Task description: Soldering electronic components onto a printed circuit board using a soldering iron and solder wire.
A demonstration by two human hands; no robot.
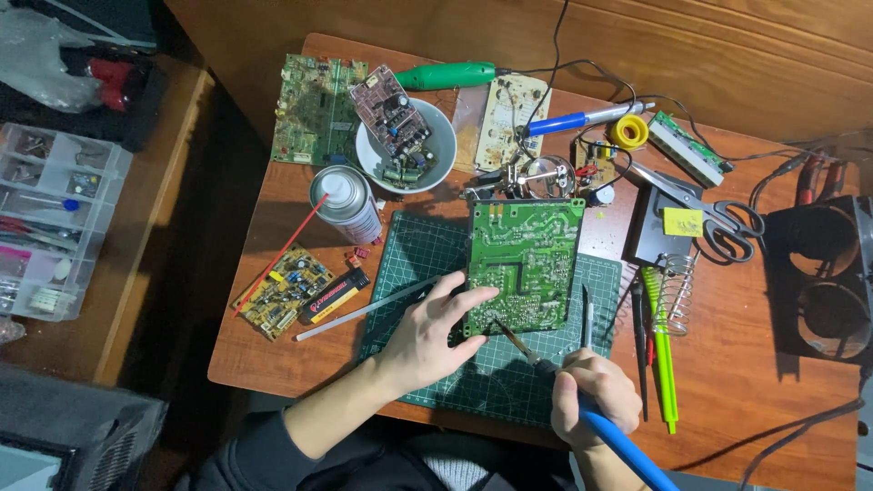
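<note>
A green circuit board (525,264) lies solder side up on a dark green cutting mat (409,264). My left hand (435,332) rests on the mat with fingers pressed on the board's lower left corner. My right hand (593,393) grips a blue-handled soldering iron (568,386), its metal tip touching the board's lower edge near my left fingers.
A spray can (346,202) with a red straw, a white bowl (406,144) holding boards, a yellow board (280,289), scissors (718,214), a coil iron stand (675,277), a solder spool (628,132) and green pens (662,350) crowd the wooden table (746,382). A plastic parts box (55,218) sits at the left.
</note>
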